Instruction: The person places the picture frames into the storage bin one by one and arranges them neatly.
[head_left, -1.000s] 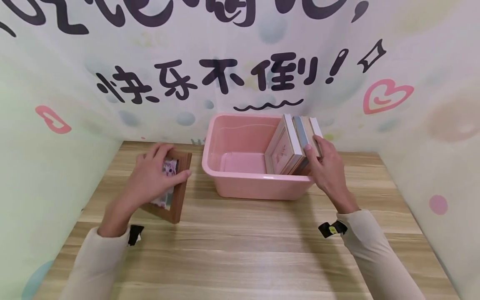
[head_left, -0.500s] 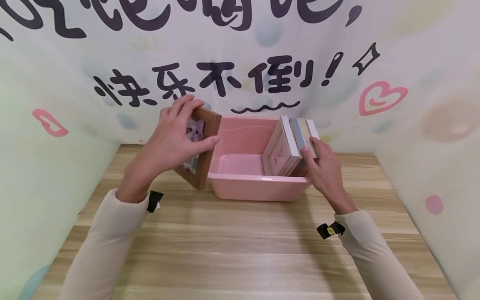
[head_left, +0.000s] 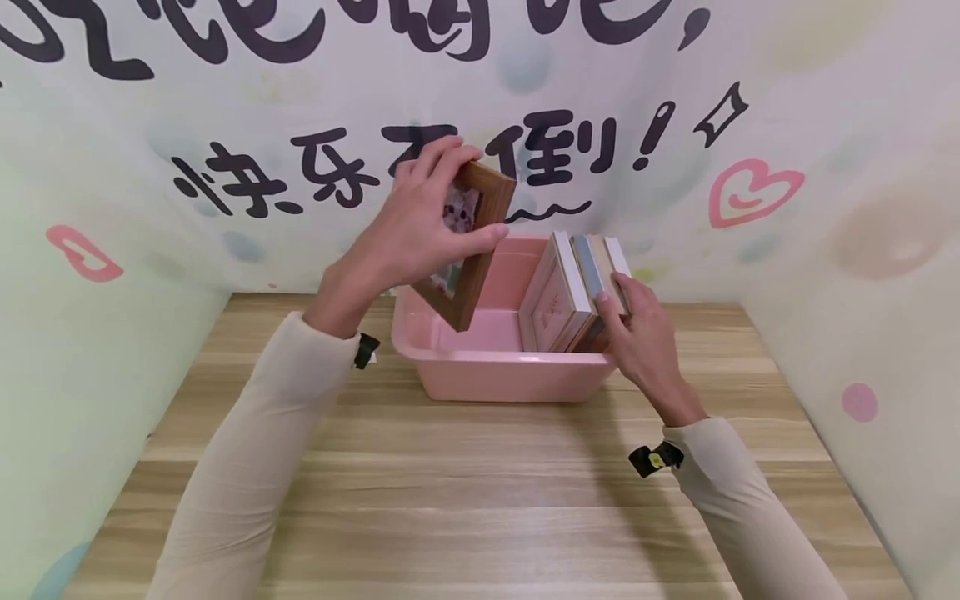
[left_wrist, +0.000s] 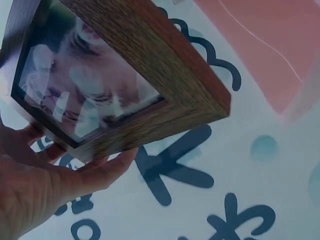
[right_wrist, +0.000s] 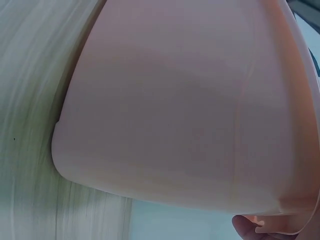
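A brown wooden picture frame point(head_left: 489, 204) with a cat picture hangs tilted over the left part of a pink plastic bin point(head_left: 510, 367). My left hand point(head_left: 412, 221) grips its edges, thumb on the near side and fingers over the top; the left wrist view shows the wooden frame point(left_wrist: 165, 55) close up. Inside the bin, at its right end, several slim picture frames point(head_left: 558, 300) lean upright side by side. My right hand point(head_left: 645, 333) holds the right side of this row between thumb and fingers. In the right wrist view the bin's outer wall point(right_wrist: 165, 110) hides most of that hand.
The bin stands on a wood-grain table point(head_left: 480, 492) near the back wall. A printed white cloth point(head_left: 637, 217) with black lettering and hearts covers the back, and light walls rise on both sides.
My left hand has lifted the wooden picture frame off the table and carried it right and up, over the bin. The right hand has stayed at the row of frames.
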